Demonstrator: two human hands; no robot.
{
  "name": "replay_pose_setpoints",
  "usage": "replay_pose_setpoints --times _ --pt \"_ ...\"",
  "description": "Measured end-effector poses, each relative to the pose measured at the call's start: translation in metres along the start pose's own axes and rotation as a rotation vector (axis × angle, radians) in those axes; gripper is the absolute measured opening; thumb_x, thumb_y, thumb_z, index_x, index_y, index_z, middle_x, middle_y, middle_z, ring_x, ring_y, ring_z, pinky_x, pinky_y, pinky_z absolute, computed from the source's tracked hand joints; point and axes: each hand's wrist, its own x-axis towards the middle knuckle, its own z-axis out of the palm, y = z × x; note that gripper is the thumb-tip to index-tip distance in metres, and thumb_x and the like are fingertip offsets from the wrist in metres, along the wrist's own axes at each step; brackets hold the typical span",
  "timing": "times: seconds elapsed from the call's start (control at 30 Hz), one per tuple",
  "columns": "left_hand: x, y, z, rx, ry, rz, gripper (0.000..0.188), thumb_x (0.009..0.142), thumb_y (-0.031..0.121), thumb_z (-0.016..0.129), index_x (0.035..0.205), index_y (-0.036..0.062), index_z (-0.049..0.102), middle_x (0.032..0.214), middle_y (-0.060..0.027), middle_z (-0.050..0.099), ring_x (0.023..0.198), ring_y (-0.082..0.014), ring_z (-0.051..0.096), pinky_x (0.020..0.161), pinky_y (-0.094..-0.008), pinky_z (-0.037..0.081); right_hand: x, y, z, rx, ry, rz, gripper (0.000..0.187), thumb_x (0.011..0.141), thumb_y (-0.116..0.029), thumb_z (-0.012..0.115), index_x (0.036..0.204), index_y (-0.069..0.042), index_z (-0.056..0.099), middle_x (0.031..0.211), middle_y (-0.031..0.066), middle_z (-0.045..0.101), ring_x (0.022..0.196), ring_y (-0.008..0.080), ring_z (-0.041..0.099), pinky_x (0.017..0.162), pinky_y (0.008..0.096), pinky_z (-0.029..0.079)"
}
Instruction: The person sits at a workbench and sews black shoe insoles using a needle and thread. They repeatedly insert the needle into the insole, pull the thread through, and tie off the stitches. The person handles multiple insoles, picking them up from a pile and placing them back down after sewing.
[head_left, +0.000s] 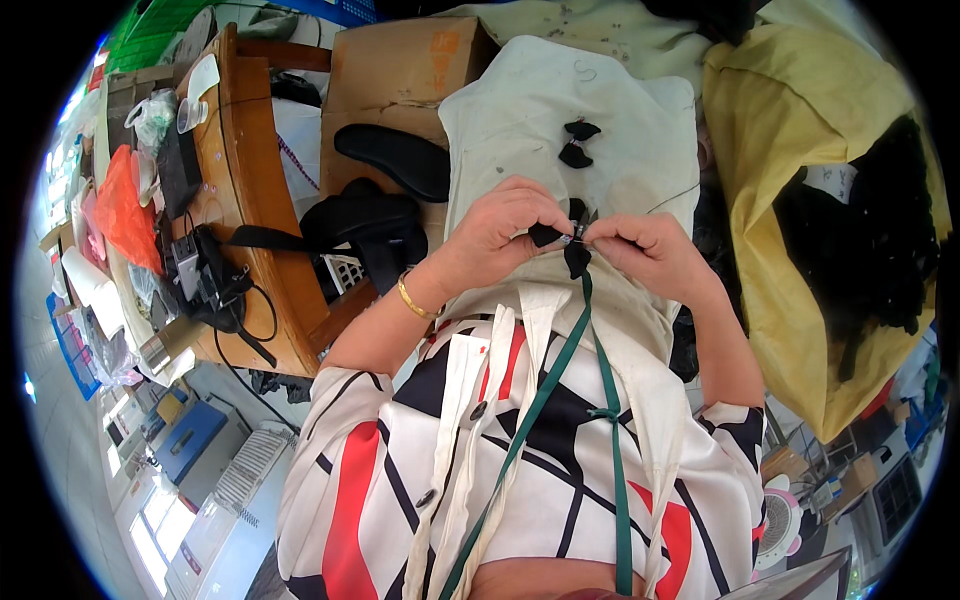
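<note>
My left hand (508,225) pinches a small black fabric bow (545,236) between thumb and fingers. At the bow's shiny middle my right hand (645,252) has its fingertips closed together, pinching something too small to make out. A second black bow (576,152) with a light band round its middle lies farther off on the white cloth (520,110). The green ribbon (588,320) round my neck hangs down to just below my fingers. Whether the dark piece at its lower end belongs to the bow, I cannot tell.
To the left stand a wooden table (245,190) with bags and a black corded device (205,265), and a black padded seat (392,160). A cardboard box (390,70) is behind them. At the right, a yellow sack (745,130) holds many black pieces (865,240).
</note>
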Motion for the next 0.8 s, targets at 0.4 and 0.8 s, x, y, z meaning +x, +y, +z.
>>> replay_pose_setpoints --times 0.4,0.8 --pt "-0.006 0.008 0.004 -0.114 0.003 0.004 0.024 0.075 -0.004 0.075 0.095 0.0082 0.070 0.093 -0.0022 0.068 0.092 -0.0239 0.060 0.085 -0.0341 0.047 -0.006 0.002 0.021 0.235 0.010 0.064 0.006 0.096 -0.008 0.061 0.099 -0.003 0.064 0.078 -0.0043 0.059 0.068 0.0028 0.049 0.062 0.0200 0.042" --pt "-0.015 -0.004 0.017 -0.157 0.025 -0.243 0.015 0.078 0.005 0.073 0.092 0.0064 0.070 0.082 -0.0063 0.064 0.081 -0.0235 0.058 0.075 -0.0329 0.046 0.005 -0.007 0.027 0.237 0.062 0.197 0.017 0.096 -0.013 0.058 0.112 -0.007 0.056 0.077 0.0003 0.060 0.065 0.0080 0.055 0.057 0.0253 0.043"
